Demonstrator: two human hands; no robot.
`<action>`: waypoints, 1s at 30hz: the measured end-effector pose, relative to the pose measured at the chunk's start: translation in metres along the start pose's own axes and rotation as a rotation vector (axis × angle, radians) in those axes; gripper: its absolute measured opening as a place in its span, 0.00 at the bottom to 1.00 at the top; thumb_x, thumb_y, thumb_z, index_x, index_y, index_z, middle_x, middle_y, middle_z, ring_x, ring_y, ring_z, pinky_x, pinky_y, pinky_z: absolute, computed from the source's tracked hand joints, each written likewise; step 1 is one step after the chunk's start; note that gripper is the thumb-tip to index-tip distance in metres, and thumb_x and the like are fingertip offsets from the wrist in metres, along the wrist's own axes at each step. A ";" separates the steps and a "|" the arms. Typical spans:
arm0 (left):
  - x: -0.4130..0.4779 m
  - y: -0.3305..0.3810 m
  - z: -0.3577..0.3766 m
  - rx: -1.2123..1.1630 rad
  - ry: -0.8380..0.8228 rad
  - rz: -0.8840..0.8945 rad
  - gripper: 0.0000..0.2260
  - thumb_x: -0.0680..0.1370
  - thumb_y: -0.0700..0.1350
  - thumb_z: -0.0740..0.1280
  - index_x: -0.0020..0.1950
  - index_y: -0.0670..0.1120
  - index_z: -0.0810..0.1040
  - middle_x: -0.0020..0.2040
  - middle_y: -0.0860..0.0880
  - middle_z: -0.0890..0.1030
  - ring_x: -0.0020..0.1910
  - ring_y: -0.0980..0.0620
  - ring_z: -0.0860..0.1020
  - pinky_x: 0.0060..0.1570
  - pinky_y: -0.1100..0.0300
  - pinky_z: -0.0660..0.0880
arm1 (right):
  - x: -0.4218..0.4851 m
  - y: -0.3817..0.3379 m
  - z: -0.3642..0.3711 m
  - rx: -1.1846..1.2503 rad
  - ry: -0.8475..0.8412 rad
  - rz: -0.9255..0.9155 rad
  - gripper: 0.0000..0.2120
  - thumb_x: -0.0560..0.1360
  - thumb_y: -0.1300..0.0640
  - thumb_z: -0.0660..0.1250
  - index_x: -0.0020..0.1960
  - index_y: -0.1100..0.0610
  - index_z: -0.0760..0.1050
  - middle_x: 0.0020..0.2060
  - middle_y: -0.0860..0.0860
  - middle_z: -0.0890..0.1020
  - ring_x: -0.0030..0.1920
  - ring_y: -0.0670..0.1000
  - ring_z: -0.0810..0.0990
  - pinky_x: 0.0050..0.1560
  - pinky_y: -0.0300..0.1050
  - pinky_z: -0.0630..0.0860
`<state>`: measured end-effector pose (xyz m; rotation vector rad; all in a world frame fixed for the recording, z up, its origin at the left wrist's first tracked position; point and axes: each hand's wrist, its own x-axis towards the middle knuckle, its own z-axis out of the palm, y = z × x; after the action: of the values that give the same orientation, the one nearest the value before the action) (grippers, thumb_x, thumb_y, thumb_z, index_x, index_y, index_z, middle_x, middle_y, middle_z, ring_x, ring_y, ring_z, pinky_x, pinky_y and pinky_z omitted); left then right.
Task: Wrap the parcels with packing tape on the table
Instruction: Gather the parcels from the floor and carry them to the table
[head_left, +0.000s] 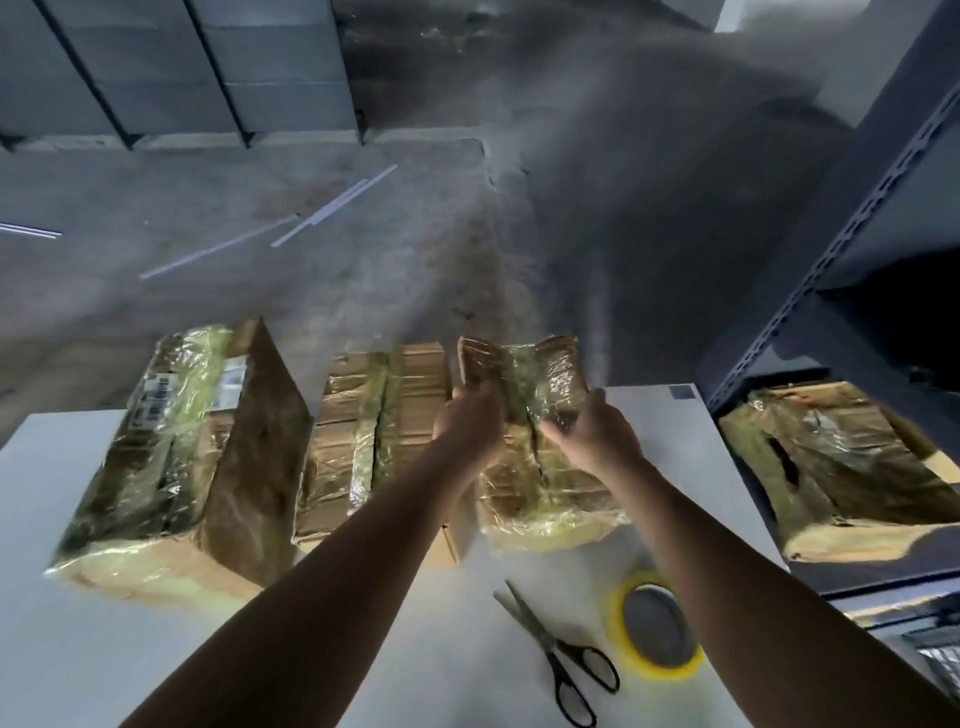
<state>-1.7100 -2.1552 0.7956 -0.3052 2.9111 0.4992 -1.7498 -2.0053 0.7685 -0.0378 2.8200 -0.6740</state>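
Note:
Three cardboard parcels with glossy yellowish tape stand on the white table (104, 649). My left hand (467, 431) and my right hand (592, 434) both grip the top of the right-hand parcel (535, 483), fingers curled over its taped surface. The middle parcel (369, 441) sits just left of it, touching. A larger parcel (182, 447) with a label stands at the left. The yellow packing tape roll (654, 623) lies flat near my right forearm, and black scissors (561, 654) lie beside it.
A dark metal shelf rack (857, 260) stands at the right, holding another taped parcel (836, 467) on its lower shelf. Beyond the table is grey concrete floor (311, 234) with thin white strips lying on it.

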 end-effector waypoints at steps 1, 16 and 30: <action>0.001 0.000 0.005 0.024 -0.023 0.002 0.19 0.74 0.31 0.65 0.63 0.39 0.70 0.61 0.36 0.74 0.57 0.41 0.76 0.48 0.54 0.77 | 0.003 0.002 0.007 -0.004 -0.024 0.011 0.37 0.74 0.39 0.66 0.69 0.63 0.58 0.59 0.60 0.78 0.58 0.61 0.78 0.52 0.51 0.76; -0.060 -0.010 0.010 0.119 0.059 0.238 0.25 0.76 0.40 0.64 0.73 0.39 0.63 0.71 0.39 0.64 0.69 0.41 0.65 0.60 0.50 0.73 | -0.071 -0.013 0.007 0.038 0.117 0.087 0.25 0.80 0.43 0.55 0.69 0.59 0.61 0.60 0.62 0.73 0.59 0.63 0.75 0.54 0.54 0.71; -0.212 -0.003 0.050 -0.464 0.019 0.506 0.11 0.76 0.37 0.64 0.57 0.38 0.78 0.55 0.41 0.81 0.56 0.45 0.78 0.56 0.55 0.73 | -0.269 0.016 0.025 0.209 0.367 0.244 0.15 0.82 0.52 0.53 0.62 0.60 0.69 0.58 0.61 0.79 0.58 0.63 0.76 0.54 0.53 0.71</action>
<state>-1.4979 -2.1047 0.7908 0.3904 2.8395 1.2525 -1.4822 -1.9805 0.8008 0.5079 2.9980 -0.9972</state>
